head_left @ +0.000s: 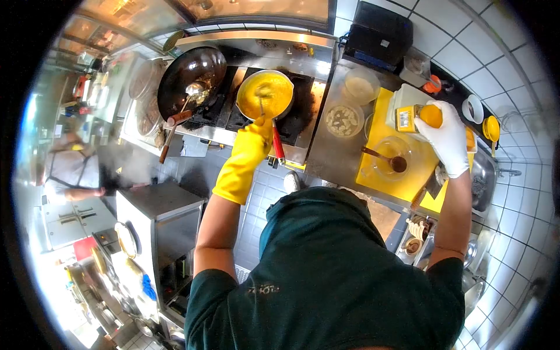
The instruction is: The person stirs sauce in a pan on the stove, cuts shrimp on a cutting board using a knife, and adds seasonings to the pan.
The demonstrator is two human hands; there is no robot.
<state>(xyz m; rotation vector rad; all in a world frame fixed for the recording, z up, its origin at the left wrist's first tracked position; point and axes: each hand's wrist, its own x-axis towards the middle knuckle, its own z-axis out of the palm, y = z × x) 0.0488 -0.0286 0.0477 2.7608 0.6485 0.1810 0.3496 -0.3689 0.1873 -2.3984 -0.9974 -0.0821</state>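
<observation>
My left hand (pixel 251 151), in a long yellow rubber glove, is closed around the handle of a utensil (pixel 262 107) with a blurred head. That head sits in thick yellow liquid (pixel 277 87) inside a pan (pixel 238 96) on the stove. The pan's red handle (pixel 278 146) points back toward me, just right of the glove. In my right hand (pixel 448 137), gloved in white, is a jar (pixel 405 119) with a yellow, barcoded label, tipped on its side over the counter. A glass bowl (pixel 382 149) with a wooden ladle (pixel 398 164) across it lies below the jar.
A dark wok (pixel 175 76) with a ladle and wooden handles stands left of the pan. Right of the stove are a container of pale pieces (pixel 343 120), a yellow board (pixel 364 175) and a sink (pixel 483 181). Another person (pixel 73 169) stands at far left, beyond a steel cabinet (pixel 157 204).
</observation>
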